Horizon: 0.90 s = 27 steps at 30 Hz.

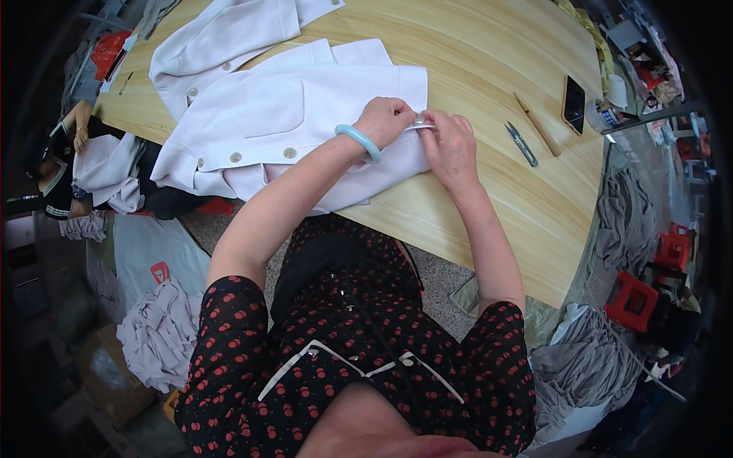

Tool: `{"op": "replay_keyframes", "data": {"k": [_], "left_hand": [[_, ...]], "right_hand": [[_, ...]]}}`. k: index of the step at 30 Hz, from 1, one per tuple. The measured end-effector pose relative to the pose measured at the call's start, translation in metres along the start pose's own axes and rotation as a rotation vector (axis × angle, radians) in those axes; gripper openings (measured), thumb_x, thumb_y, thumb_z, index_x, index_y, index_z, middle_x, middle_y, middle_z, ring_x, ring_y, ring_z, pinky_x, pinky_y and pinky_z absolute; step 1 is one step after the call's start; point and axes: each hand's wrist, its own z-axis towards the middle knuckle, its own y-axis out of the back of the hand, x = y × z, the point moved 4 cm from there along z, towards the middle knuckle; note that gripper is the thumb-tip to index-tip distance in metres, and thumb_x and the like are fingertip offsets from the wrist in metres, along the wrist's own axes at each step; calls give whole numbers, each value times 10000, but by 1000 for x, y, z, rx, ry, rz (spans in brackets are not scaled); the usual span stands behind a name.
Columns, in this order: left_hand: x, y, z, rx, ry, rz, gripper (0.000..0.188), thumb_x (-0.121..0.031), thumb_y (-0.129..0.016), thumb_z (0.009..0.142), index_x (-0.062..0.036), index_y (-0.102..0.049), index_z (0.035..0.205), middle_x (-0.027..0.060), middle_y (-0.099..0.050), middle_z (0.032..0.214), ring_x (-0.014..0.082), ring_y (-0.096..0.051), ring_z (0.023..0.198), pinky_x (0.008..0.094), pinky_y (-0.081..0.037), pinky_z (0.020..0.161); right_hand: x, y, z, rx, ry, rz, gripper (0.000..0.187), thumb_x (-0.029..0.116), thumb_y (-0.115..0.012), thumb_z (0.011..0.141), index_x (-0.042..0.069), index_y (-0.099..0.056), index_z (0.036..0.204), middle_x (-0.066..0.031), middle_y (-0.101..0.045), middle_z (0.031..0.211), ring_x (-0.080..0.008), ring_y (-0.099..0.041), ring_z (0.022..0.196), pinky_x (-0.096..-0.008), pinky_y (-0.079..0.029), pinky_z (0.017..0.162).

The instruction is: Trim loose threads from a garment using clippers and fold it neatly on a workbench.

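Observation:
A white jacket [206, 137] with a patch pocket lies on the wooden table, its front edge toward me. Several metallic buttons, one of them a round button [289, 153], line that edge. My left hand [384, 122], wearing a pale blue bangle [357, 143], pinches the jacket's edge at its right end. Close beside it, my right hand [452, 146] grips the same edge between thumb and fingers. Between the two sets of fingertips shows a shiny button [419, 119]. Fingers partly hide the cloth there.
Right of my hands, thread snips [521, 143], a slim brown stick [537, 124] and a smartphone [573, 105] lie on the table [489, 229]. Another white garment [221, 38] lies beyond the jacket. Cloth heaps [162, 336] and a red stool [631, 301] stand around; another person sits at left.

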Motion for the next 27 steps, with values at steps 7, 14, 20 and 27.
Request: {"op": "replay_keyframes", "data": {"k": [7, 14, 20, 27], "left_hand": [[-11, 0, -5, -43, -166, 317, 267, -213, -578, 830, 39, -664, 849, 204, -652, 788, 285, -616, 716, 355, -484, 691], [-26, -14, -27, -6, -319, 619, 223, -148, -519, 818, 62, -593, 824, 260, -607, 849, 402, -576, 826, 445, -461, 749], [-4, -34, -29, -253, -503, 597, 102, -89, -528, 809, 12, -538, 791, 208, -553, 775, 366, -538, 765, 450, -439, 720], [12, -44, -23, -327, -487, 659, 106, -117, -550, 775, -12, -548, 788, 176, -556, 797, 327, -534, 789, 418, -438, 727]], "right_hand": [[0, -4, -3, 145, 60, -158, 216, 55, -614, 777, 31, -618, 991, -117, -606, 844, -290, -554, 836, -400, -407, 838], [2, -1, -2, 122, 135, -208, 85, 68, -565, 786, 44, -599, 860, -113, -580, 776, -289, -535, 797, -393, -394, 800], [-5, -7, -5, 266, 79, -220, 194, 85, -589, 800, 24, -611, 983, -130, -604, 859, -297, -541, 852, -401, -392, 859], [-15, -20, -14, 287, 28, -195, 175, 55, -552, 815, 20, -610, 976, -151, -597, 847, -312, -540, 840, -405, -393, 833]]}}
